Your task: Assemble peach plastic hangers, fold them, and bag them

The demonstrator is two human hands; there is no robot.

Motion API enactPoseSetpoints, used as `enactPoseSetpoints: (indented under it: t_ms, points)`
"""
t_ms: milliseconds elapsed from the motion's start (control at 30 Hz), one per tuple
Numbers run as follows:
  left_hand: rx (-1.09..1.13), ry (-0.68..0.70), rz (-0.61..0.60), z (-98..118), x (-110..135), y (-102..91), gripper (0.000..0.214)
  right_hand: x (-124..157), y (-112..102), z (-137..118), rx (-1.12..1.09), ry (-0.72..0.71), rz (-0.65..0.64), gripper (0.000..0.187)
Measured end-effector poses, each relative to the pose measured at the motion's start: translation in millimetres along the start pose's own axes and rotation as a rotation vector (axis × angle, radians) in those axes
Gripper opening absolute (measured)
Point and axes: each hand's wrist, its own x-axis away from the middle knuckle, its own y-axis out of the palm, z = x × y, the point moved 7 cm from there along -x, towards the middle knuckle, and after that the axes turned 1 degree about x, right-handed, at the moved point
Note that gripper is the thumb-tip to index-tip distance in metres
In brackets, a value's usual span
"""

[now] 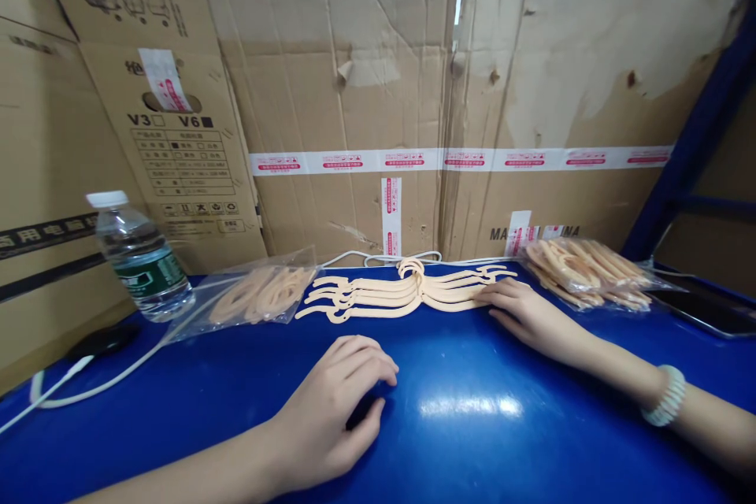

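Observation:
Several peach-coloured plastic hangers point(383, 298) lie in an overlapping row on the blue table, with their hooks point(412, 268) gathered at the middle. My right hand point(525, 311) is at the right end of the nearest hangers, its fingers closed over the tip of the front one and hiding it. My left hand point(342, 405) rests in front of the row, apart from it. Its fingers are loosely bent, with a gap between thumb and forefinger and nothing held.
Bagged hangers point(265, 295) lie left and another bagged pile point(584, 268) right. A water bottle point(142, 260), a white cable point(118, 386) and a black round object point(103, 340) are at left. A phone point(705, 311) lies far right. Cardboard point(348, 94) walls the back.

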Motion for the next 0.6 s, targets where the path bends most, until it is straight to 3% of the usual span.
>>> enactPoseSetpoints:
  t_ms: [600]
  points:
    - [0.032, -0.006, 0.021, 4, 4, -4.0, 0.032, 6, 9, 7, -0.057, 0.012, 0.095, 0.023]
